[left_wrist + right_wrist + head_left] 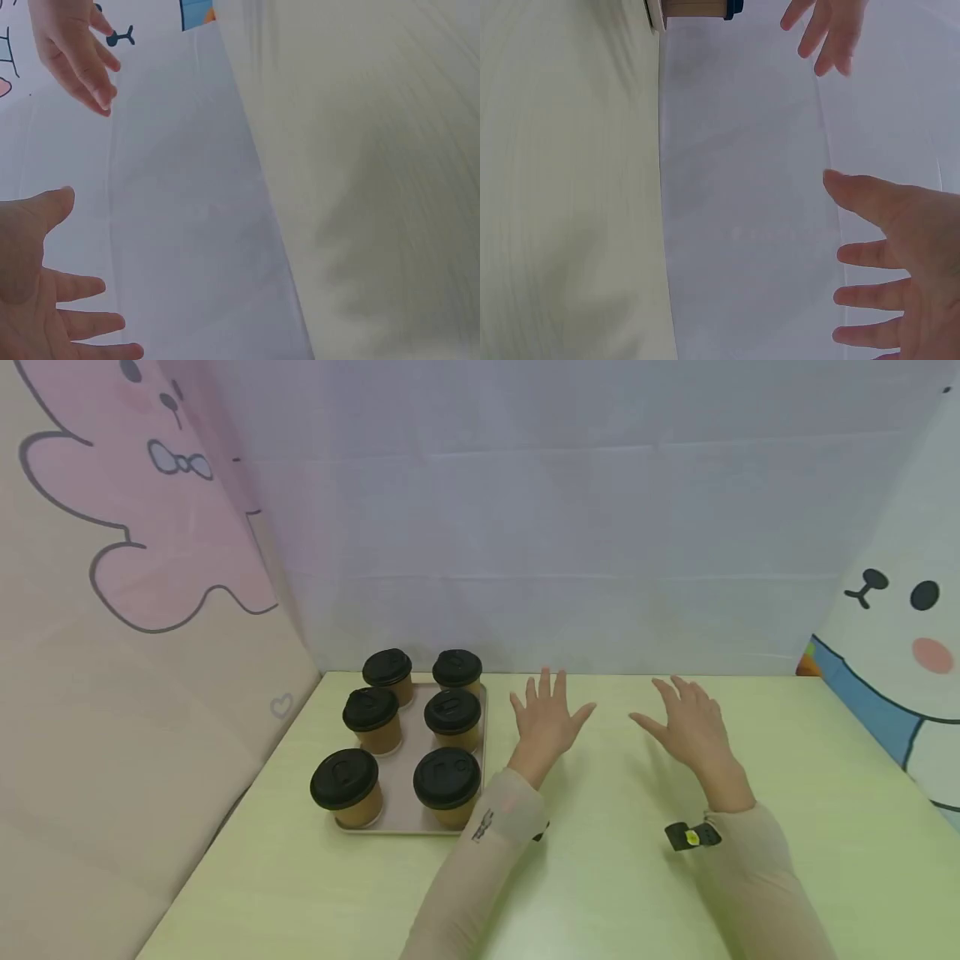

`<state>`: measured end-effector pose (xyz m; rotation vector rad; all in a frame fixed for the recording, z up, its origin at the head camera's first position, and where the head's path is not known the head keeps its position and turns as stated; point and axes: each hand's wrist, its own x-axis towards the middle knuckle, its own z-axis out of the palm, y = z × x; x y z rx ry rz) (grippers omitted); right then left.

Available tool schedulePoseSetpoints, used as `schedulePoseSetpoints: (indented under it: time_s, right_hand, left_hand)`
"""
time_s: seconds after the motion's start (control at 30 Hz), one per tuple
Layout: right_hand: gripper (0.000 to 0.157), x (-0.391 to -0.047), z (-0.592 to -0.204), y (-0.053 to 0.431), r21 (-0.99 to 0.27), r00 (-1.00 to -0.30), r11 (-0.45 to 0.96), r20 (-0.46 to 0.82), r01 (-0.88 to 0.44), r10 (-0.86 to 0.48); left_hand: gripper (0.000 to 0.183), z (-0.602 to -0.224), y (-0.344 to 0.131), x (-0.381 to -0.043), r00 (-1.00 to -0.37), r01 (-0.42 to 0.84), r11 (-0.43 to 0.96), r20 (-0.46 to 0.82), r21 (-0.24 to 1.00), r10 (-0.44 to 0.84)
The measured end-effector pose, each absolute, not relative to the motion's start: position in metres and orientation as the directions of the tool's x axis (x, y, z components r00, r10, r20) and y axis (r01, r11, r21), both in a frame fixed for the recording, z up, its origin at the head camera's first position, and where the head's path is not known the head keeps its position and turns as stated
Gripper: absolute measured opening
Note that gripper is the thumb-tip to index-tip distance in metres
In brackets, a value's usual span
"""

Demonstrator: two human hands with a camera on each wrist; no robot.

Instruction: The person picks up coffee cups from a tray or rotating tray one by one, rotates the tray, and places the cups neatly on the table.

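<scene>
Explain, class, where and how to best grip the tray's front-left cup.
Probably grip the cup round its brown body, below the wider black lid, left hand coming from the left: it stands upright, with other cups behind and to its right.

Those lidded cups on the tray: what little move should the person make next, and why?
Probably ease the left hand leftward, toward the middle cup in the right-hand column on the tray. That hand is empty, with its fingers spread, and is closer to that cup than the right hand, which is also empty.
</scene>
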<state>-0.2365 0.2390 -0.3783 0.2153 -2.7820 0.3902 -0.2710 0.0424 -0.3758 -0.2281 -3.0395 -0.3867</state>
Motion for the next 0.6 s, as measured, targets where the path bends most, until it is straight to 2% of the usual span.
schedulePoseSetpoints:
  time_s: [0.33,0.6]
  right_hand:
    - [0.044,-0.237,-0.378,0.237,-0.346,-0.881,0.916,0.472,-0.201,-0.015]
    - [0.037,-0.234,-0.372,0.233,-0.437,-0.884,0.889,0.458,-0.136,0.089]
  left_hand:
    - [0.068,-0.362,0.033,-0.258,-0.950,0.268,0.927,0.236,0.264,0.207]
    - [0.052,-0.340,0.023,-0.238,-0.923,0.339,0.886,0.295,0.317,0.248]
